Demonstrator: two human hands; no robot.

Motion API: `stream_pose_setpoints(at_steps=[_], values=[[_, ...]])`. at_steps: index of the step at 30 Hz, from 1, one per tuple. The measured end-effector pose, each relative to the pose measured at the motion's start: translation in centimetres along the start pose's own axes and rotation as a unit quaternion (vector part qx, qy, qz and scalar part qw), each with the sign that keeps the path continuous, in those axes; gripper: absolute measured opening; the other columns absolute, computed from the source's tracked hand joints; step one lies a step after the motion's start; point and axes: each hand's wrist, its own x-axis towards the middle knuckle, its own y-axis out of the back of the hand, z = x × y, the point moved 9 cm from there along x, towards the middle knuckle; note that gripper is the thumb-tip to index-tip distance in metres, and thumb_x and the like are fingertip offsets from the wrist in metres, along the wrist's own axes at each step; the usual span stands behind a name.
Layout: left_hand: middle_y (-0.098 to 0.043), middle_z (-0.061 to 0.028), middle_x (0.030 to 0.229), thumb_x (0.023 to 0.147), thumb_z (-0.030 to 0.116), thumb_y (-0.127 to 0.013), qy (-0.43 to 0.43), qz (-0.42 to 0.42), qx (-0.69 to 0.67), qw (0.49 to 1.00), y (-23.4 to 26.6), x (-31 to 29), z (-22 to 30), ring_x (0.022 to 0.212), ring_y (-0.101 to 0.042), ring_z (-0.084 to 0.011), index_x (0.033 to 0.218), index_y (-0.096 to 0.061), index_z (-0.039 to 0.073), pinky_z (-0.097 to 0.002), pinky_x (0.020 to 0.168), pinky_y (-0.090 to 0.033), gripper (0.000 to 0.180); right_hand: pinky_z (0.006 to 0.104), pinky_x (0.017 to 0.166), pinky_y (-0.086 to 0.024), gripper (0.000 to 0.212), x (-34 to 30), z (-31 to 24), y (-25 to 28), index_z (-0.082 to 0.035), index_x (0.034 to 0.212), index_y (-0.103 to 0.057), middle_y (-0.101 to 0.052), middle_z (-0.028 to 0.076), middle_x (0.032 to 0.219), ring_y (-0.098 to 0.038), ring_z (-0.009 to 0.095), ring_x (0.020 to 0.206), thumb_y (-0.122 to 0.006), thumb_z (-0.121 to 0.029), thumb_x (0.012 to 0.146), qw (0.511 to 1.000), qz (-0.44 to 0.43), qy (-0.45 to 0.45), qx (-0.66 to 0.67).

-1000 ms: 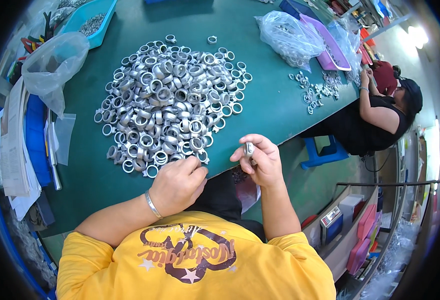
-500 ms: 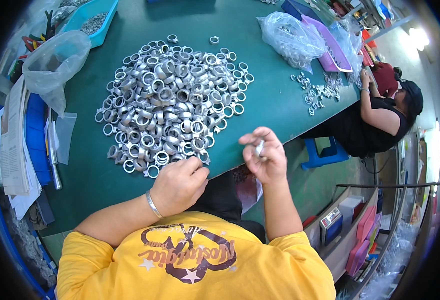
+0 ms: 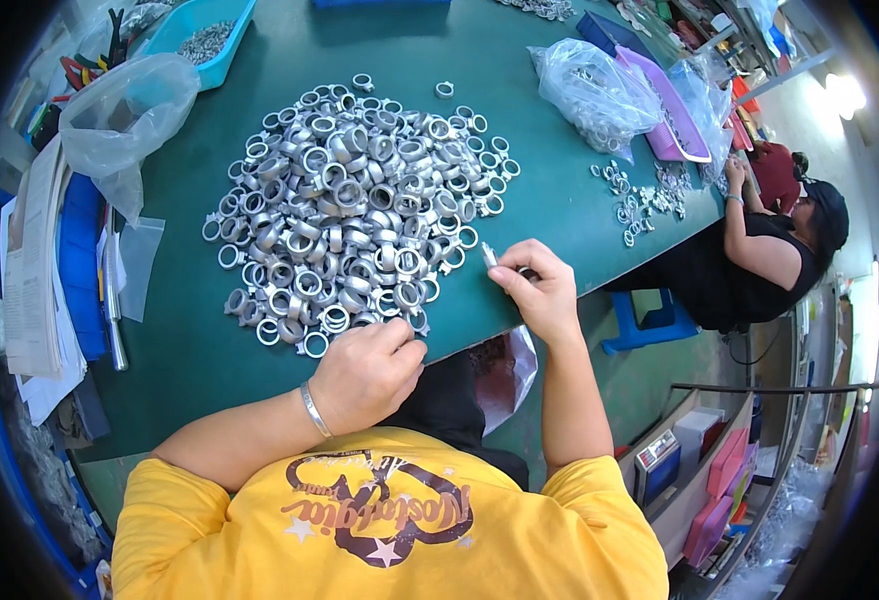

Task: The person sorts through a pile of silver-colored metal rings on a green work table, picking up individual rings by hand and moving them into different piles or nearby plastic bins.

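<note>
A large heap of silver metal rings with small lugs (image 3: 360,200) lies on the green tabletop. At the near edge of the heap, my left hand (image 3: 372,372) has its fingers curled together, knuckles up. Whatever is between those fingers is hidden from this view. My right hand (image 3: 545,290) is raised to the right of the heap, by the table's near edge. Thumb and forefinger pinch a small silver metal piece (image 3: 490,257), whose upper end sticks out past the fingertips. Its full shape cannot be made out.
A turquoise tray of small metal parts (image 3: 230,50) stands at the far left, near a clear plastic bag (image 3: 125,115) and papers (image 3: 35,270). Beyond my right hand are a filled bag (image 3: 600,95), a purple tray (image 3: 700,150) and loose rings (image 3: 632,210). Another person (image 3: 775,245) sits at right.
My right hand has turned from palm-up with fingers spread to a closed pinch, back of the hand up. The left hand stays by the heap, still curled. The whole view has shifted slightly.
</note>
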Motion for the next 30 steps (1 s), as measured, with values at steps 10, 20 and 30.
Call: stream_pose_setpoints(at_steps=[10, 20, 30], values=[[-0.056, -0.0064, 0.084, 0.071, 0.008, -0.070, -0.001, -0.004, 0.002, 1.000, 0.0, 0.2, 0.2, 0.069, -0.059, -0.0234, 0.087, -0.062, 0.006, -0.0331, 0.060, -0.048, 0.019, 0.0296, 0.080, -0.049, 0.017, -3.5, -1.1, -0.2, 0.001, 0.086, -0.062, -0.065, 0.019, 0.105, -0.062, 0.023, 0.100, -0.071, 0.007, 0.074, 0.965, -0.022, 0.036, 0.259], [-0.055, -0.0051, 0.082, 0.068, 0.007, -0.071, 0.002, 0.016, 0.004, 1.000, 0.2, 0.3, 0.0, 0.065, -0.058, -0.0224, 0.084, -0.062, 0.007, -0.0322, 0.056, -0.047, 0.019, 0.0229, 0.065, -0.049, 0.027, -8.5, 2.1, -0.5, -0.003, 0.109, -0.062, -0.066, 0.009, 0.102, -0.059, 0.008, 0.074, -0.063, 0.002, 0.083, 0.947, -0.204, -0.161, 0.191], [-0.056, -0.0057, 0.082, 0.070, 0.008, -0.070, -0.004, -0.001, -0.003, 1.000, -0.3, 0.1, -0.1, 0.066, -0.059, -0.0228, 0.086, -0.062, 0.007, -0.0324, 0.058, -0.048, 0.018, 0.0359, 0.069, -0.052, 0.013, -9.5, 3.6, 0.4, -0.001, 0.086, -0.067, -0.064, 0.016, 0.078, -0.064, 0.032, 0.076, -0.067, -0.009, 0.076, 0.932, -0.217, -0.170, -0.238]])
